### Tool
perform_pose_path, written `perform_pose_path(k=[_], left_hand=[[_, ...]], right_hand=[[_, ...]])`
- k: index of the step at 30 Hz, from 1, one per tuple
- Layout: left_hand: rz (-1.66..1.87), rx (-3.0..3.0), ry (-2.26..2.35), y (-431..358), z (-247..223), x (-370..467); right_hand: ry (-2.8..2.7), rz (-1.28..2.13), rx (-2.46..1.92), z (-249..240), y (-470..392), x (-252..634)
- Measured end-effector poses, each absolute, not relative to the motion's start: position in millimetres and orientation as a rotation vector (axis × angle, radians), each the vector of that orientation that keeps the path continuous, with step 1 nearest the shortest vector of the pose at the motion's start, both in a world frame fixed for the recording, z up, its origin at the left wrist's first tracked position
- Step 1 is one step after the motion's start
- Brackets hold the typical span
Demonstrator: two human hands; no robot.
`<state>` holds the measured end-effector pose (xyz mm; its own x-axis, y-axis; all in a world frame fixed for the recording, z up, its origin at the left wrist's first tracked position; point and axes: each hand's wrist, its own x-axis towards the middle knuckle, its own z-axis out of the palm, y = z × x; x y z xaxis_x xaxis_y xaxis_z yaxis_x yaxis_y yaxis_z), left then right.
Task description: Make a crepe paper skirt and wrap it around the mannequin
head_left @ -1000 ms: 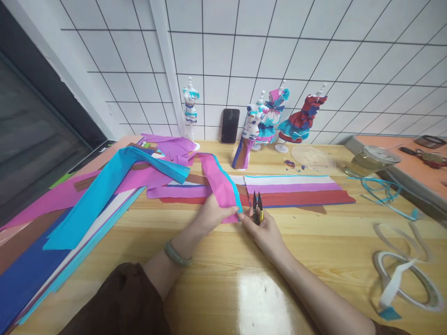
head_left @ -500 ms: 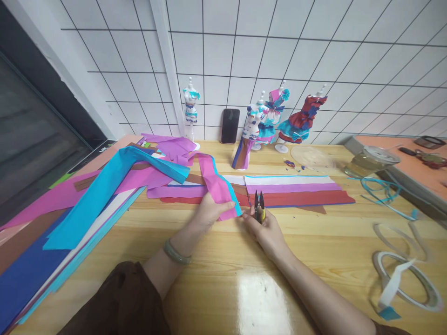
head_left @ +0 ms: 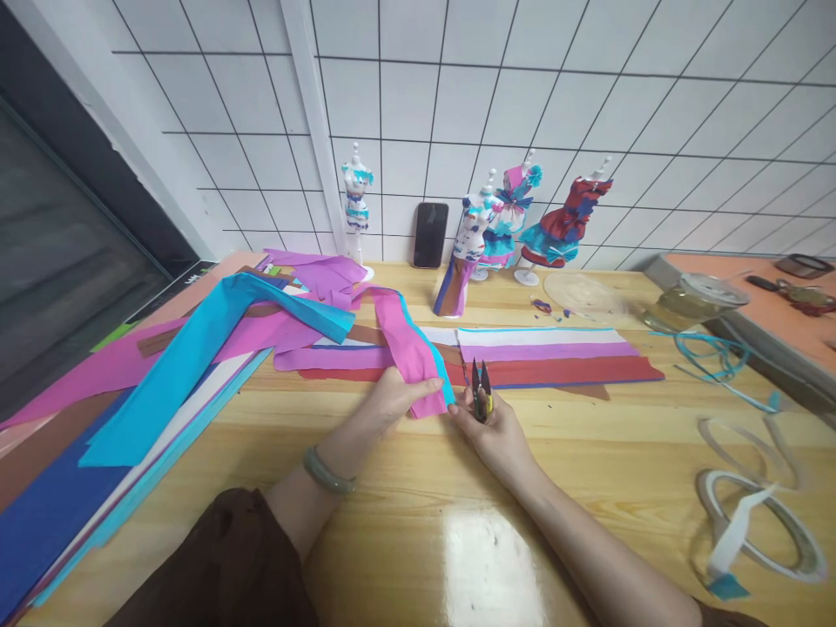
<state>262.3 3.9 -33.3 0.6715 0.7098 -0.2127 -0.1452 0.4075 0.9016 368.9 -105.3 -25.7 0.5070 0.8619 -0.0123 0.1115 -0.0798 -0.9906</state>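
A pink strip with a turquoise edge (head_left: 413, 348), crepe paper or thin cloth, runs from the pile on the left into my left hand (head_left: 390, 401), which grips its near end with the thumb on top. Close by on the right, my right hand (head_left: 493, 428) is closed around small thread snips (head_left: 482, 387), their dark blades pointing away from me. Its thumb and forefinger are at the strip's near corner; whether they pinch it is unclear. Behind both hands lie stacked strips in white, purple and red (head_left: 555, 370).
Coloured strips (head_left: 176, 374) are heaped at left. Dressed miniature mannequins (head_left: 568, 218) and a phone (head_left: 431, 235) stand along the tiled wall. To the right are a glass jar (head_left: 696, 300), blue cord (head_left: 711, 357) and a tape roll (head_left: 806, 553).
The near end of the pink strip has turned slightly and lies flatter. My right hand and the snips have shifted a little toward the left. My left hand has barely moved.
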Motion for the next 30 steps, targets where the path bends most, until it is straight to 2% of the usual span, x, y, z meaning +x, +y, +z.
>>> perform_pose_path(k=[4,11,30], left_hand=[[0.709,0.908,0.687,10.6,-26.8,261.8],[0.75,0.898,0.607,13.5,-16.1,257.5],[0.73,0.978,0.594,6.6,-23.1,260.2]], right_hand=[[-0.863,0.875,-1.558,-18.6,-108.3,369.7],[-0.786,1.38,-1.42,-19.9,-114.7,368.8],[-0.7,1.454,-1.243,-22.3,-113.9,364.1]])
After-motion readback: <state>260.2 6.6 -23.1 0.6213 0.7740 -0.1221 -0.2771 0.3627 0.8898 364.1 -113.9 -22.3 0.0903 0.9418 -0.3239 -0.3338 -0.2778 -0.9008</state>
